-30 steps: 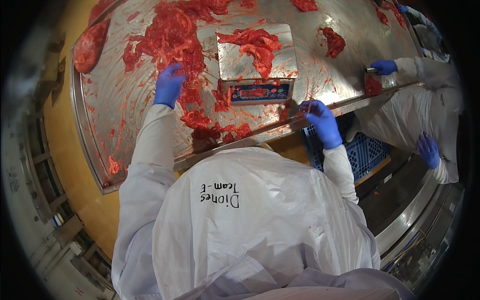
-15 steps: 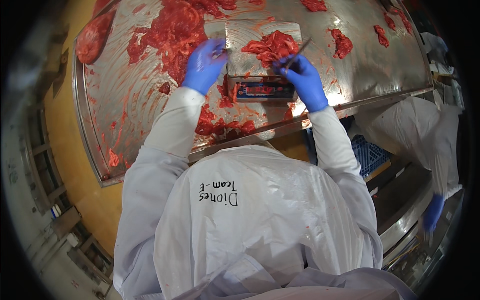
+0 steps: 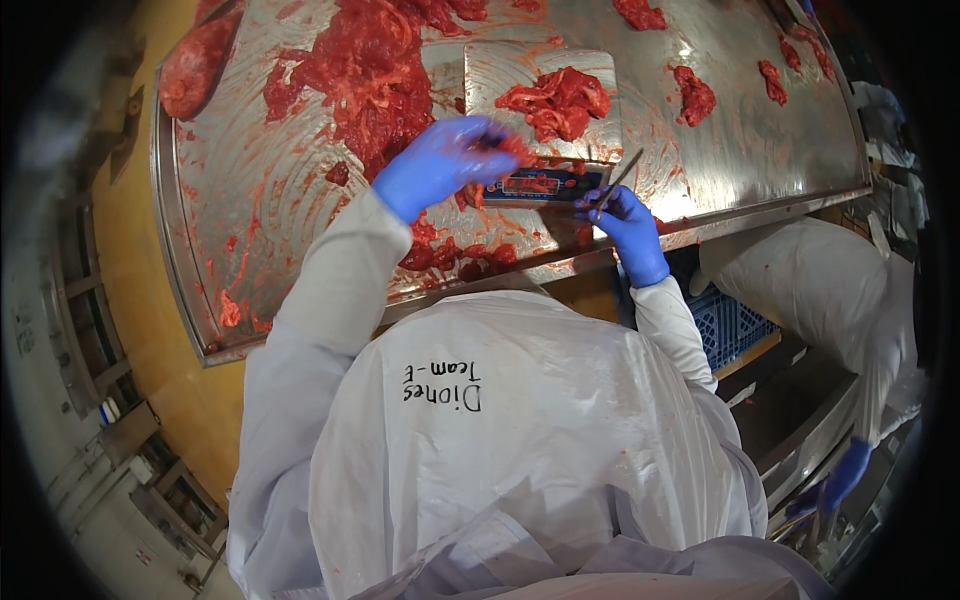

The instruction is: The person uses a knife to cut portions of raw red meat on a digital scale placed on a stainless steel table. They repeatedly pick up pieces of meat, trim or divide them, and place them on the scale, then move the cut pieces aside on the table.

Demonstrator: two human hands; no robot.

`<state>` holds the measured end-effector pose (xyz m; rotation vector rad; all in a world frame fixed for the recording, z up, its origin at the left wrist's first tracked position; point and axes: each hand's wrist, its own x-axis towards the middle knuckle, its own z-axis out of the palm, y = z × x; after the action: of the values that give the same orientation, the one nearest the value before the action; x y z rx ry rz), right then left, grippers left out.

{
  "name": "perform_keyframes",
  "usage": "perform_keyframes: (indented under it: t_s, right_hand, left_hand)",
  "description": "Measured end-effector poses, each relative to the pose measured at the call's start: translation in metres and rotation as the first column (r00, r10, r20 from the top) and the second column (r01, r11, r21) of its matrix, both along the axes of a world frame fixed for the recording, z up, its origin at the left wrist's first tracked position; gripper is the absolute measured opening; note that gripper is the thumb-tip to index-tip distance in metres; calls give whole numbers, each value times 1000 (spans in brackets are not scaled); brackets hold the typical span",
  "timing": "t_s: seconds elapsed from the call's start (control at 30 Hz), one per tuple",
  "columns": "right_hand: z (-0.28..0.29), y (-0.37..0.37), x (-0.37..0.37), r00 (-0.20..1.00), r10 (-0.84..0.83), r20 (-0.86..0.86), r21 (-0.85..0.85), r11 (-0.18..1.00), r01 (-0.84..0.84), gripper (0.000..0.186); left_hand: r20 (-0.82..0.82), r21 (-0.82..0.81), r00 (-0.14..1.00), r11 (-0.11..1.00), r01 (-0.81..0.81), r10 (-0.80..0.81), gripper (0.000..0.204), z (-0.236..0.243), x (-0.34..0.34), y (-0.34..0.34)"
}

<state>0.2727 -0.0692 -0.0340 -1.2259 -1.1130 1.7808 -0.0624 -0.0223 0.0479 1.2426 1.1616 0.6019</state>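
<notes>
while the left hand (image 3: 440, 165) in its blue glove hangs over the steel table (image 3: 760, 150), its fingers are curled together around a small scrap of red meat (image 3: 515, 150), just at the near edge of the scale platform (image 3: 500, 75). a heap of red meat pieces (image 3: 555, 100) lies on that platform, and the scale's dark display strip (image 3: 545, 185) sits just in front of it, smeared with red. the right hand (image 3: 622, 215), also gloved in blue, is closed around the handle of a thin knife (image 3: 618, 180), whose blade slants up toward the platform's near right corner. a large mass of meat (image 3: 370, 70) spreads over the table to the left of the scale, with smaller scraps (image 3: 460, 255) along the near rim. to the right, another person in white (image 3: 830, 290) stands by a blue crate (image 3: 730, 325), their blue-gloved hand (image 3: 835, 480) low down.
</notes>
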Motion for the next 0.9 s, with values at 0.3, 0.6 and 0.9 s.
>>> perform_keyframes:
  t_s: [0.3, 0.6, 0.9]
  right_hand:
    - [-2, -21, 41, 994, -109, 4, -4, 994, 109, 28]
    - [51, 61, -7, 898, 385, 214, 195, 884, -426, 25]
    - [40, 50, -47, 980, 199, -15, 76, 977, -197, 28]
  left_hand:
    - [-571, 339, 754, 930, -143, 324, 29, -93, -107, 8]
    - [-416, 813, 814, 567, 133, 406, 26, -38, 22, 53]
    - [-669, 659, 717, 603, 451, 196, 18, -54, 16, 8]
